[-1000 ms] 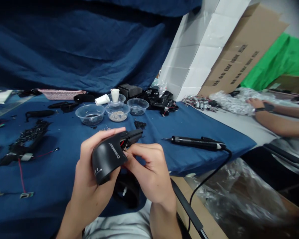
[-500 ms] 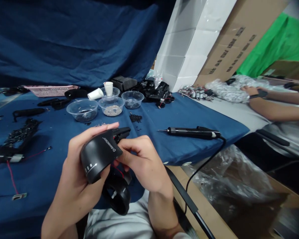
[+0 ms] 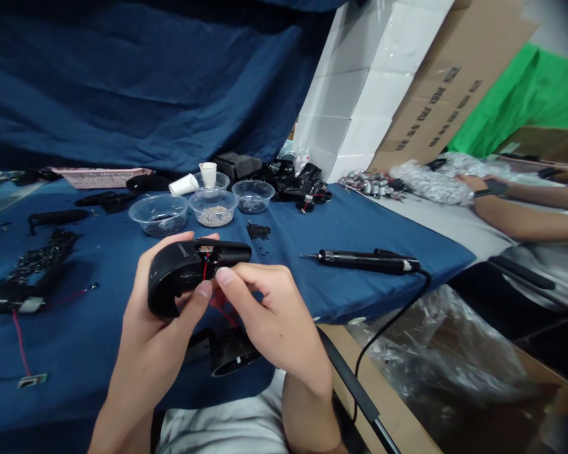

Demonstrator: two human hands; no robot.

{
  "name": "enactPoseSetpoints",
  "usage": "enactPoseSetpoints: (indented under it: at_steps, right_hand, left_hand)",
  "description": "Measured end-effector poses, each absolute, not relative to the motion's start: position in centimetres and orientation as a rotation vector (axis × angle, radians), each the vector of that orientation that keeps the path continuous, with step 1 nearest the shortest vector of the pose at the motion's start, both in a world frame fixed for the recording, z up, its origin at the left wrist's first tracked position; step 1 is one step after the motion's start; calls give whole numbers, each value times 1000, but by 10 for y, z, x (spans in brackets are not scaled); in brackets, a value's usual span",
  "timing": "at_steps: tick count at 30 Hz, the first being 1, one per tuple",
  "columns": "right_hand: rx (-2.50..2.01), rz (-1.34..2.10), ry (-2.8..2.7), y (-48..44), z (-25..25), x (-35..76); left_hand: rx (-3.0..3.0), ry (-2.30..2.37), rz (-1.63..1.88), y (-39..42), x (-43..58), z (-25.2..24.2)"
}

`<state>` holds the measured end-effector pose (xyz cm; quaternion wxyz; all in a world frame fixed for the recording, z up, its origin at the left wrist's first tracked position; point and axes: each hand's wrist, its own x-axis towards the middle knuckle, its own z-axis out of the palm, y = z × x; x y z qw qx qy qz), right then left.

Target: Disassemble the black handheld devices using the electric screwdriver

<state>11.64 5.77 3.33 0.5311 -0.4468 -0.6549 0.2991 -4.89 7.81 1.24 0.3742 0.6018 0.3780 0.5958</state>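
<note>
Black housing: the piece in hand (image 3: 170,271), smooth dark plastic, curved shell at one end and a slim bar sticking out the other. Held up over the near edge of the bench (image 3: 350,221), open side showing, thin red wire (image 3: 205,270) inside.
Left hand: the left hand (image 3: 154,331) is wrapped around the shell, gripping it, thumb laid along the underside, wrist angled up from below.
Right hand: the right hand (image 3: 279,321) comes in from the other side, fingers curled, thumb and forefinger bunched up at the housing's open edge. Can't tell if anything's pinched in there, fingertips hide it.
Hanging bit: round, hollow black part (image 3: 230,350) just below the hands, small white nub on it.
Driver: slim black barrel (image 3: 369,260), thin metal tip, corded, lying on the wrinkly blue cloth.
Behind the hands: clear plastic bowls (image 3: 136,216), one with grainy silvery bits, plus a loose heap of tiny black pieces (image 3: 259,231).
Cups: white, one upright (image 3: 208,176), one tipped over (image 3: 183,185).
</note>
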Motion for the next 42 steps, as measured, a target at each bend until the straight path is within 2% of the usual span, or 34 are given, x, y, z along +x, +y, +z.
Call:
enactPoseSetpoints:
  at_steps: [4,10,15,20,28,34,42]
  right_hand:
    - [-1131,629,-1567,53,34,120]
    - [-1070,748,-1553,54,30,121]
    - [-1035,788,-1507,60,26,120]
    - [-973,836,-1470,63,26,116]
    - [-1037,393,-1317,70,26,118]
    - [-1032,624,-1345,79,22,116]
    - [-980,575,-1320,79,25,104]
  left_hand:
    - [1468,1004,1491,78,-44,19]
    - [1514,1013,1479,84,-48,12]
    - [1664,885,1443,89,-58,11]
    - [1866,962,1466,90,-70,20]
    - [1631,898,1460,97,-74,11]
    - [1587,910,1444,93,-61,16]
    - [1962,1001,1508,88,-70,22]
